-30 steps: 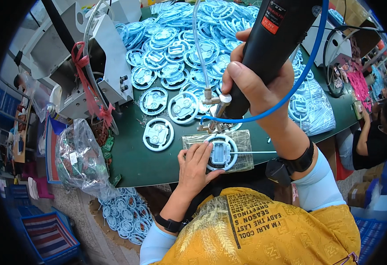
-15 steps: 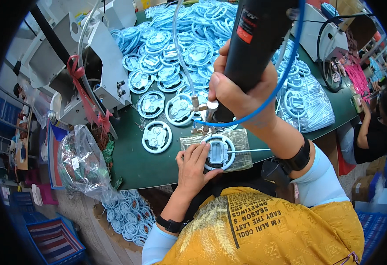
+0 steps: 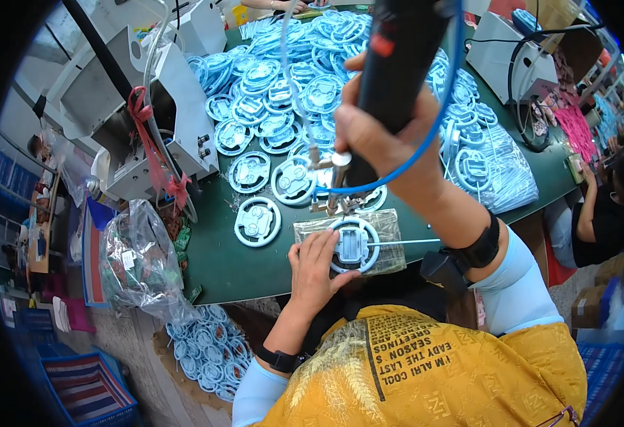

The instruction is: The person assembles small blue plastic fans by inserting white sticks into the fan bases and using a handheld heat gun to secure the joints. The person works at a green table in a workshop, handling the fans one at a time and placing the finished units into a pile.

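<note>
My left hand (image 3: 312, 274) presses a light-blue ring-shaped plastic part (image 3: 354, 245) flat, fingers along its left rim and thumb at its lower edge. A thin pale rod (image 3: 411, 242) sticks out of the part to the right. Beneath it lies a tape-wrapped pad (image 3: 392, 262). My right hand (image 3: 387, 139), slightly blurred, is wrapped round a black cylindrical power screwdriver (image 3: 396, 75), held upright. Its metal nose (image 3: 339, 171), with a blue hose (image 3: 390, 189) and a clear tube (image 3: 291, 78), is over the far edge of the part; the fittings hide whether the tip touches.
Many similar blue rings pile up (image 3: 305, 60) across the green table (image 3: 216, 274), with several loose ones left of the pad. A grey machine (image 3: 177, 114) stands left, bagged parts (image 3: 508, 171) lie right. A clear bag (image 3: 145, 263) hangs at the left edge. Another person (image 3: 607, 206) sits far right.
The screwdriver and my right hand have shifted slightly left and blur with motion. My left hand stays on the ring part. Another person's hand now shows at the far edge of the table.
</note>
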### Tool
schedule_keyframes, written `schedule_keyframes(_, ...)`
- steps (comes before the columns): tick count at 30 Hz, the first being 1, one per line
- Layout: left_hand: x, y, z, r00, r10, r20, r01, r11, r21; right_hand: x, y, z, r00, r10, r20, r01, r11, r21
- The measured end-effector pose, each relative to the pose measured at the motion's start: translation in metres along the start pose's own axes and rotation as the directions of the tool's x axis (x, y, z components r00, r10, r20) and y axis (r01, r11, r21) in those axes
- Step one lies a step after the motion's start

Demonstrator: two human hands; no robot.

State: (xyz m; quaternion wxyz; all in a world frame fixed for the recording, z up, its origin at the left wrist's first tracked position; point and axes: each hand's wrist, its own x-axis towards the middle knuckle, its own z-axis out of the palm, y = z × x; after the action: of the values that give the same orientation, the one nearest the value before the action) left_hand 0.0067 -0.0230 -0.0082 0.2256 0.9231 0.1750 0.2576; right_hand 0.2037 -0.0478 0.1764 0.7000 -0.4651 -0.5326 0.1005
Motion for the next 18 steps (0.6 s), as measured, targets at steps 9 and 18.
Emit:
schedule_keyframes(9,0.026,-0.008,-0.006,0.984,0.0,-0.18,-0.003,1.0,-0.016,0.003,-0.04,-0.002,0.993,0.001,-0.119,0.023,0.98,0.197)
schedule_keyframes(18,0.015,-0.002,-0.002,0.977,-0.099,-0.187,0.079,0.991,-0.111,-0.006,-0.038,-0.019,0.987,0.058,-0.148,-0.041,0.993,0.113)
